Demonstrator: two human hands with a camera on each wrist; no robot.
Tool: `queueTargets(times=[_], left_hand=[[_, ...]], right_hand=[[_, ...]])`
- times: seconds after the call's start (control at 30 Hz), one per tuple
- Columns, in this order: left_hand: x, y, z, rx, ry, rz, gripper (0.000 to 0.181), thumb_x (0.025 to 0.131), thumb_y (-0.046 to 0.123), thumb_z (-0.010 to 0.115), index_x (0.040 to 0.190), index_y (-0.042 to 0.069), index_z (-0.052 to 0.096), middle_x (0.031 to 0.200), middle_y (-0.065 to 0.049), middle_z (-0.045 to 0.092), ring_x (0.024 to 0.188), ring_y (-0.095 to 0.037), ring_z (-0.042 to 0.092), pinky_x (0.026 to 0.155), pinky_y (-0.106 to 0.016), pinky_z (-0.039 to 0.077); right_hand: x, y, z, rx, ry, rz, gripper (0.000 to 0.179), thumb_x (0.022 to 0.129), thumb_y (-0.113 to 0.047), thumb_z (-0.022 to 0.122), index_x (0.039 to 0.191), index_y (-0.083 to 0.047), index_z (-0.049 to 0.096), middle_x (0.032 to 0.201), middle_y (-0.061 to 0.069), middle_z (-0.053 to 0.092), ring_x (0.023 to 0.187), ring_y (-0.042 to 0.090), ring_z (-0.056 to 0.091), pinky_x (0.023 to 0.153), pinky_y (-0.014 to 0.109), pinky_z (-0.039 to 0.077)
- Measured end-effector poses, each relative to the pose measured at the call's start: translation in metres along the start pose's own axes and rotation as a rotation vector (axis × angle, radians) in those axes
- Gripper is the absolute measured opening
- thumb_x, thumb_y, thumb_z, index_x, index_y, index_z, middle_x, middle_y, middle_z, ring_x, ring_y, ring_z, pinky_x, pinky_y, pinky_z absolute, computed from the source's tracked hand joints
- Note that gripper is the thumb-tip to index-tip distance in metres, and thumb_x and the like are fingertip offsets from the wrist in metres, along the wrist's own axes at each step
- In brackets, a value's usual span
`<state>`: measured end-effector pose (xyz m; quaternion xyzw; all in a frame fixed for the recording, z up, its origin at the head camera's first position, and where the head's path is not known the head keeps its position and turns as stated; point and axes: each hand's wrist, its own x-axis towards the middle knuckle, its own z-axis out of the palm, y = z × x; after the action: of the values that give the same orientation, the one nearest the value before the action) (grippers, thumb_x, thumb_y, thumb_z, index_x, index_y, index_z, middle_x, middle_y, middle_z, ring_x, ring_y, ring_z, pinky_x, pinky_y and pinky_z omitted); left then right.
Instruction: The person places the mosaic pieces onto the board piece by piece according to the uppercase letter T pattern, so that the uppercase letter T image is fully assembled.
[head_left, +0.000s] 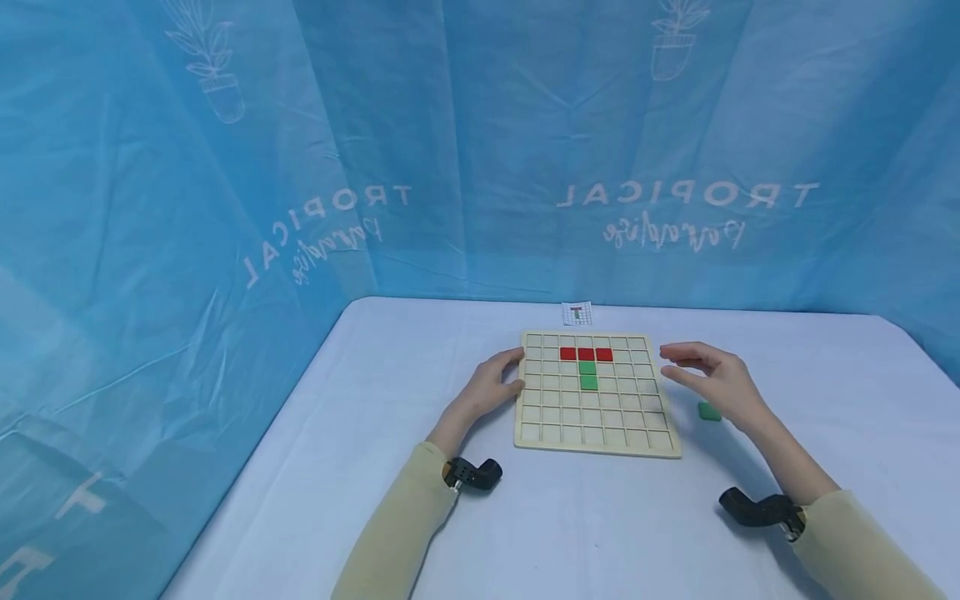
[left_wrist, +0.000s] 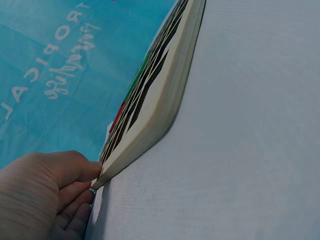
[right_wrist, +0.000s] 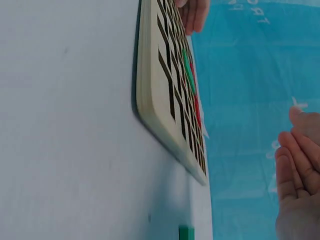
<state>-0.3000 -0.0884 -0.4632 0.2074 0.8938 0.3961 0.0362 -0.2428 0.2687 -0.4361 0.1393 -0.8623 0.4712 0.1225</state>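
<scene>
A pale wooden grid board (head_left: pixel 555 414) lies flat on the table. Three red tiles (head_left: pixel 586 354) form a row near its far side, with two green tiles (head_left: pixel 588 382) in a column below the middle one. My left hand (head_left: pixel 486 387) rests its thumb and fingertips against the board's left edge; the left wrist view shows the thumb (left_wrist: pixel 75 167) at the rim. To the right of the board, my right hand (head_left: pixel 720 385) hovers with thumb and fingers apart, nothing seen between them. A loose green tile (head_left: pixel 709 412) lies on the table close by the right hand.
A small printed card (head_left: pixel 577 314) with a red and green T pattern sits behind the board. White cloth covers the table (head_left: pixel 570 533). Blue printed curtains (head_left: pixel 510 150) hang behind and to the left. Each wrist wears a black device (head_left: pixel 474 474).
</scene>
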Motion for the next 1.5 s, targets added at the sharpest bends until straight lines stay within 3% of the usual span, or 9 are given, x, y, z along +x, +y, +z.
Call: queueTargets(times=[0.2,0.57,0.73,1.0,1.5], left_hand=[[0.000,0.000,-0.001,-0.003,-0.008,0.013,0.058,0.091,0.013,0.060,0.143,0.004,0.037,0.144,-0.009,0.042,0.135,-0.021,0.033,0.111,-0.032,0.027],[0.000,0.000,-0.002,0.000,-0.009,0.007,0.058,0.091,0.013,0.061,0.144,0.004,0.037,0.144,-0.009,0.041,0.135,-0.021,0.032,0.111,-0.031,0.027],[0.000,0.000,-0.002,-0.003,-0.004,0.014,0.058,0.091,0.012,0.061,0.143,0.004,0.038,0.144,-0.009,0.042,0.135,-0.021,0.033,0.111,-0.031,0.027],[0.000,0.001,-0.001,0.005,-0.001,0.009,0.058,0.091,0.013,0.061,0.143,0.004,0.038,0.144,-0.010,0.042,0.135,-0.022,0.033,0.111,-0.032,0.027],[0.001,0.000,-0.001,0.001,-0.004,0.004,0.058,0.091,0.013,0.061,0.143,0.004,0.038,0.144,-0.009,0.042,0.135,-0.021,0.033,0.111,-0.032,0.027]], right_hand=[[-0.017,-0.017,-0.025,-0.109,0.031,0.096,0.043,0.088,-0.035,0.067,0.122,-0.009,0.062,0.117,0.010,0.063,0.101,-0.001,0.054,0.080,0.006,0.043],[-0.039,-0.009,-0.050,-0.181,0.041,0.140,0.045,0.089,-0.033,0.066,0.125,-0.007,0.059,0.118,0.015,0.061,0.098,-0.009,0.049,0.074,0.002,0.040],[-0.047,-0.001,-0.051,-0.176,0.034,0.170,0.045,0.089,-0.034,0.066,0.125,-0.007,0.059,0.118,0.014,0.061,0.099,-0.011,0.048,0.074,0.001,0.039],[-0.054,0.013,-0.048,-0.166,0.034,0.137,0.043,0.088,-0.031,0.068,0.122,-0.006,0.060,0.116,0.013,0.062,0.098,-0.010,0.051,0.075,0.001,0.041],[-0.061,0.035,-0.043,-0.258,-0.023,0.125,0.045,0.086,-0.034,0.070,0.121,-0.007,0.061,0.117,0.014,0.063,0.096,-0.017,0.043,0.078,0.004,0.038]])
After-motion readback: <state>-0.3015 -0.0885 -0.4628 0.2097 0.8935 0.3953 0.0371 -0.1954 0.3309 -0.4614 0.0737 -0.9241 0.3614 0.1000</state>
